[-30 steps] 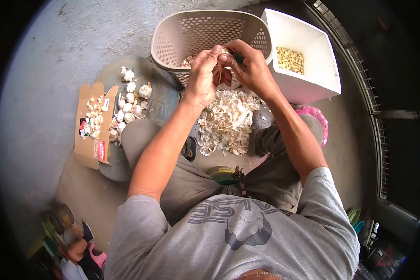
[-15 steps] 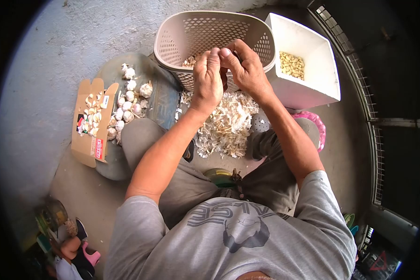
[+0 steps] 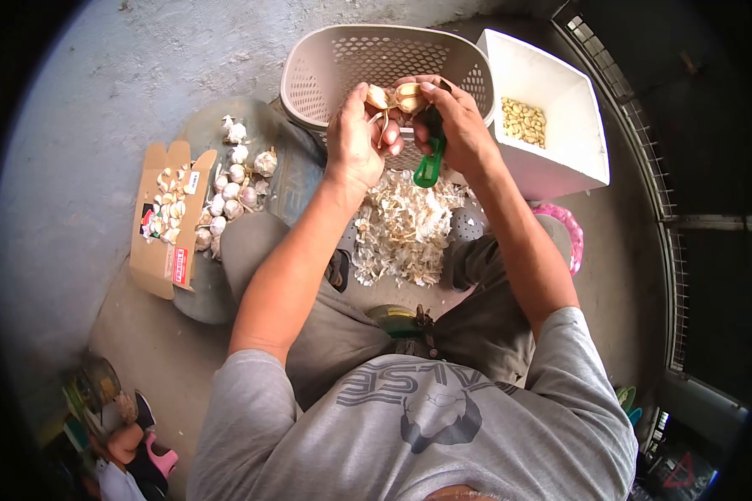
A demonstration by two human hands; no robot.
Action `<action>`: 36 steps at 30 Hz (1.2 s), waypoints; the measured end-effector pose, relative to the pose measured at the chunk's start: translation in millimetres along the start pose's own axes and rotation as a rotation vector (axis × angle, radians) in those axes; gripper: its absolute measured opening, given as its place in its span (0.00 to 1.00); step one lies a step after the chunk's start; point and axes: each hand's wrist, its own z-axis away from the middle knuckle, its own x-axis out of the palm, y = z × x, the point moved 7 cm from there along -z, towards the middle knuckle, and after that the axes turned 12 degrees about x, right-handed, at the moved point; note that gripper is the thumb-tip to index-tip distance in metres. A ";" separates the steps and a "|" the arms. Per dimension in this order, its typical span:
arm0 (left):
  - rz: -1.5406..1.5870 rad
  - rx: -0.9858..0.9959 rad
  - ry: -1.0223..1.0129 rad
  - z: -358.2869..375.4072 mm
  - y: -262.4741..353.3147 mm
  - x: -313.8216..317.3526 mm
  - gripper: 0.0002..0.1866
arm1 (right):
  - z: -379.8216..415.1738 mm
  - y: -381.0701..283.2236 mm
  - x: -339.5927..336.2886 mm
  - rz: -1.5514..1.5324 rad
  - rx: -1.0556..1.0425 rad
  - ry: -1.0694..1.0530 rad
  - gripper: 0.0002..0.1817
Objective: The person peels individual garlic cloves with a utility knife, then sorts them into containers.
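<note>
Over the near rim of a beige perforated basket (image 3: 309, 63), both hands hold parts of a split garlic bulb. My left hand (image 3: 355, 142) pinches one part (image 3: 378, 98), with a thin stem hanging below it. My right hand (image 3: 459, 125) grips the other part (image 3: 409, 98), cloves showing, and also holds a tool with a green handle (image 3: 428, 167) pointing down; its blade is hidden. Garlic skins (image 3: 405, 225) lie heaped on the floor below the hands.
Whole garlic bulbs (image 3: 234, 175) and an opened cardboard box (image 3: 154, 259) with loose cloves lie at left. A white container (image 3: 560, 92) with peeled cloves (image 3: 522, 121) stands right of the basket. Another person (image 3: 125, 442) is partly visible at lower left.
My hands have turned and spread slightly apart, bringing the two garlic parts into view. The green handle now shows below my right hand.
</note>
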 end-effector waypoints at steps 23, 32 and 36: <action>-0.266 0.021 -0.027 -4.5 -6.3 -9.5 0.36 | 6.0 -1.5 5.1 0.274 -0.238 0.117 0.14; -0.448 0.131 -0.136 1.9 -6.3 8.7 0.25 | 1.9 -14.1 -4.5 0.703 -0.274 0.248 0.15; -0.303 0.083 -0.163 2.5 -7.3 8.0 0.18 | 2.6 -12.4 -4.8 0.683 -0.229 0.203 0.13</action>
